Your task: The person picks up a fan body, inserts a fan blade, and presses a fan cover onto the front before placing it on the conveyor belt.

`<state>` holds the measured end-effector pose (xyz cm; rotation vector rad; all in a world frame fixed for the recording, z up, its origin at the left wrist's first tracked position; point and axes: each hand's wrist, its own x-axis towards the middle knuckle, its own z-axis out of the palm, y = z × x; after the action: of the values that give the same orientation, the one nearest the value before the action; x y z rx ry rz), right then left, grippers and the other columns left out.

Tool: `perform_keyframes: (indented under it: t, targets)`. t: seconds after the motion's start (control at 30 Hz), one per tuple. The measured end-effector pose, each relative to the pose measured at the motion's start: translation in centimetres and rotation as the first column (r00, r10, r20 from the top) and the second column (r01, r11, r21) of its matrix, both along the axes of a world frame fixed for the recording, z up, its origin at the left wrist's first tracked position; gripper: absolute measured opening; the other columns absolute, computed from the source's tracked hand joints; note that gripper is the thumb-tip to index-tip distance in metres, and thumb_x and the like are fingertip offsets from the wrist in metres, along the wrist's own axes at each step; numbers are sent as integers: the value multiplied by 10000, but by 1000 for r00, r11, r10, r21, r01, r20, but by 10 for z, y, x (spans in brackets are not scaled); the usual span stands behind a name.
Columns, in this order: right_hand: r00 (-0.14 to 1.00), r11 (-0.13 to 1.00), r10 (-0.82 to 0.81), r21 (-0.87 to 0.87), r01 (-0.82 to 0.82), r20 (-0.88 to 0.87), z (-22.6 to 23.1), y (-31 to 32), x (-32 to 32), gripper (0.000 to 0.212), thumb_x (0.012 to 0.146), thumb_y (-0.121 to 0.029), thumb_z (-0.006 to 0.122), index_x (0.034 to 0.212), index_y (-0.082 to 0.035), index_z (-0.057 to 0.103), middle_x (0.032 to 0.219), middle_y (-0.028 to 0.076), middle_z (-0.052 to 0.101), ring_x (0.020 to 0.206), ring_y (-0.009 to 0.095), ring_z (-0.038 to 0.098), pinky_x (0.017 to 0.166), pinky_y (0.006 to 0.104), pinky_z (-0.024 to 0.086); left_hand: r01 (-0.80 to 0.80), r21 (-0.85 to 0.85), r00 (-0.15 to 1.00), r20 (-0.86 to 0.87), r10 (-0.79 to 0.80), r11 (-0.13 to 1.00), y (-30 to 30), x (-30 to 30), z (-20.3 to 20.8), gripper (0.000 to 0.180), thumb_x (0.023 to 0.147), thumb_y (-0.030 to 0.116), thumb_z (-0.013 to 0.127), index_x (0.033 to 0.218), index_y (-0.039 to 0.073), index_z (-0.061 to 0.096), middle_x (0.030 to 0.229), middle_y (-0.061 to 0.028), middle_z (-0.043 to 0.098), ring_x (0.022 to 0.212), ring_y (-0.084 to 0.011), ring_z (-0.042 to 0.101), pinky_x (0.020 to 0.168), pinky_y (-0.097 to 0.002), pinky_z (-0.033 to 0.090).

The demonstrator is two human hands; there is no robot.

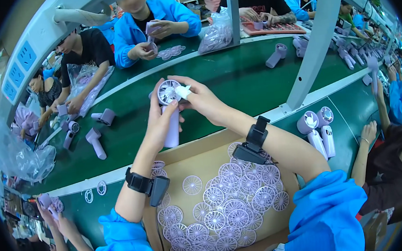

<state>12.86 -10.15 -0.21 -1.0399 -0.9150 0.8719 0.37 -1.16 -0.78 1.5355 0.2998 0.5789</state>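
A lilac handheld fan [172, 131] is held up over the green belt, its round head with the blades showing toward me and its handle pointing down. My left hand [157, 122] is closed round the fan's neck and left side, thumb on the front. My right hand [203, 99] grips the right side of the head, with a white wrap [183, 92] on one digit at its rim. Some right fingers are hidden behind the fan. Below my forearms, an open cardboard box [198, 149] holds many lilac spoked grilles [235, 194] in a loose heap.
Other fan bodies lie on the green belt [226, 81] beyond my hands. Two fans [316, 133] rest by my right elbow, and two lilac rings [101, 187] lie at left. A grey metal post [315, 45] rises at right. Co-workers sit across and on both sides.
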Motion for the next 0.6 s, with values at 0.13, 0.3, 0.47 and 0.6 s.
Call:
perform_keyframes:
  t: [0.13, 0.3, 0.47, 0.6]
  targets:
    - [998, 995, 53, 83, -52, -18, -1, 4, 2, 398, 952, -137, 451, 1349, -113, 448, 1175, 70, 554, 975, 131, 558, 852, 305, 480, 2, 170, 996, -89, 13, 985, 4, -3, 10, 653, 881, 185, 586, 1451, 229, 273, 948, -72, 580, 630, -129, 577, 490, -249, 488]
    - [985, 983, -131, 141, 115, 110, -22, 6, 6, 369, 929, -119, 441, 1293, -77, 481, 1110, 76, 584, 909, 141, 586, 789, 282, 493, 52, 340, 987, -158, 3, 939, -3, -3, 0, 684, 851, 138, 616, 1448, 219, 291, 954, -69, 592, 619, -116, 571, 501, -253, 485]
    - [997, 999, 27, 28, -29, 78, -21, 2, 12, 304, 930, -205, 478, 1214, -106, 517, 1081, 9, 578, 927, 90, 546, 797, 254, 434, 40, 318, 994, -109, -5, 947, -2, -6, 4, 705, 833, 105, 627, 1446, 220, 299, 969, -71, 599, 611, -108, 565, 519, -257, 489]
    - [997, 991, 59, 118, -64, 45, -18, 0, 11, 273, 926, -226, 489, 1168, -107, 529, 1016, -7, 582, 892, 73, 536, 749, 237, 426, 49, 342, 995, -97, -17, 938, -2, -7, 4, 698, 834, 94, 623, 1442, 214, 302, 960, -69, 596, 616, -106, 563, 529, -252, 484]
